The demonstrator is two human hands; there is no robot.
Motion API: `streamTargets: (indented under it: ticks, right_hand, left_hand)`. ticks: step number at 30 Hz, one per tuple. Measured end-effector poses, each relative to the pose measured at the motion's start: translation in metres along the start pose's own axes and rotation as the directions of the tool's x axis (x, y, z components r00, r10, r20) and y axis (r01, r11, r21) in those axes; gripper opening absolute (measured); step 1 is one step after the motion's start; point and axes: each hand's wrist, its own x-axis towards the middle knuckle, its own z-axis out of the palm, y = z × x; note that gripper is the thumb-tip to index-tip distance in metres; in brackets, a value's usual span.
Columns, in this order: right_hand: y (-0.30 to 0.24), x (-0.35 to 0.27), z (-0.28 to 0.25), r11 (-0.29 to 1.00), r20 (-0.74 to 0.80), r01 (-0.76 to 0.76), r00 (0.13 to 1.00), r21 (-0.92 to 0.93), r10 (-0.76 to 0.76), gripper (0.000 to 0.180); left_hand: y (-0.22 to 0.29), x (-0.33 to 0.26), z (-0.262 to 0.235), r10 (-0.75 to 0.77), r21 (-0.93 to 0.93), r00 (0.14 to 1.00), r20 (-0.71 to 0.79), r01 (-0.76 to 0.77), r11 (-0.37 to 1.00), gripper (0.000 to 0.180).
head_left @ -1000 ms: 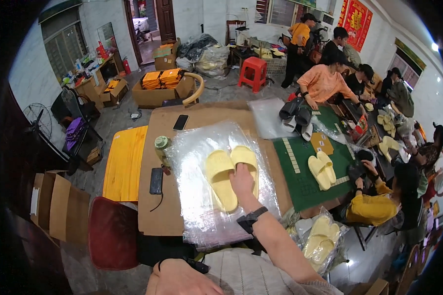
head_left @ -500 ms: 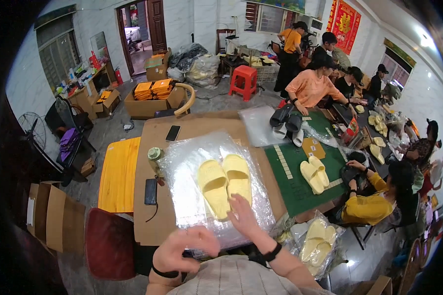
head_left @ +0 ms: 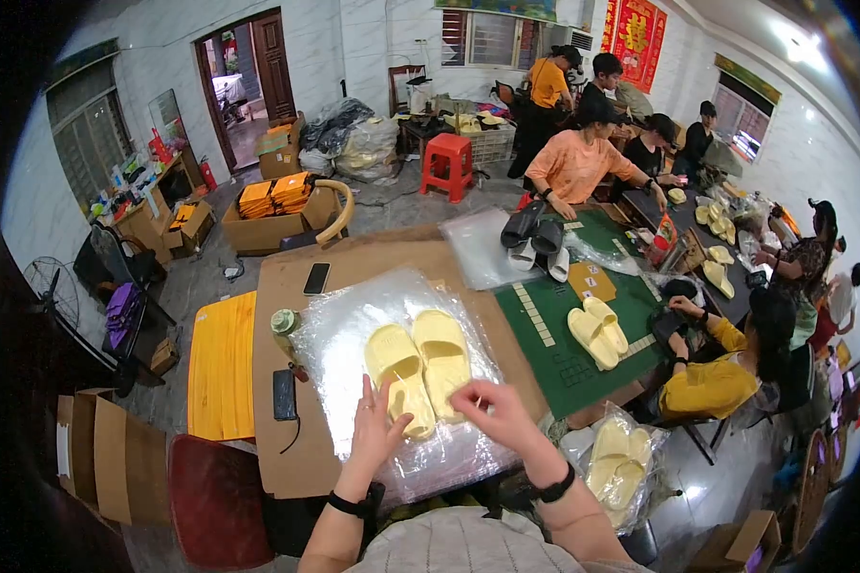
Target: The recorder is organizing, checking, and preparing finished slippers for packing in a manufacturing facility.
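A pair of pale yellow slippers (head_left: 442,353) lies side by side on a stack of clear plastic bags (head_left: 339,353). My left hand (head_left: 377,430) is over the heel end of the left slipper, fingers stretched and thumb apart, with nothing gripped. Beside the heel of the right slipper is my right hand (head_left: 497,413), its fingers curled together. Whether it pinches the slipper's edge, some film or nothing does not show. Both wrists wear dark bands.
On the brown table board (head_left: 268,277) are a phone (head_left: 317,278), a green-lidded jar (head_left: 284,323) and a dark device with a cord (head_left: 285,394). A green mat (head_left: 545,372) carries another yellow pair (head_left: 597,334). Bagged slippers (head_left: 618,468) sit low right. Several people work at right.
My left hand has come up from the table's near edge onto the left slipper. My right hand has shifted right and its fingers have curled. The view has turned slightly.
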Motion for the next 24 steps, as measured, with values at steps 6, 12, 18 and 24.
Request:
streamTargets:
  ticks: [6,12,18,24]
  right_hand:
    - [0.087,0.049,0.04,0.82,-0.176,-0.173,0.98,-0.546,0.09,0.04]
    - [0.101,0.069,0.085,0.683,-0.099,-0.128,0.992,-0.72,0.081,0.053]
    - [0.121,0.094,0.101,0.607,-0.147,-0.084,0.988,-0.791,-0.055,0.044]
    - [0.131,0.097,0.104,0.718,-0.23,-0.076,0.966,-0.692,-0.12,0.036]
  left_hand:
    - [-0.013,-0.012,0.024,0.094,0.195,0.995,-0.042,-0.084,0.977,0.079]
    - [-0.01,-0.015,0.022,0.053,0.25,0.998,-0.028,-0.044,0.967,0.078]
    - [-0.013,-0.011,0.026,0.06,0.23,0.997,-0.037,-0.05,0.972,0.072]
    - [-0.014,-0.01,0.021,0.076,0.121,0.994,-0.072,-0.067,0.99,0.069]
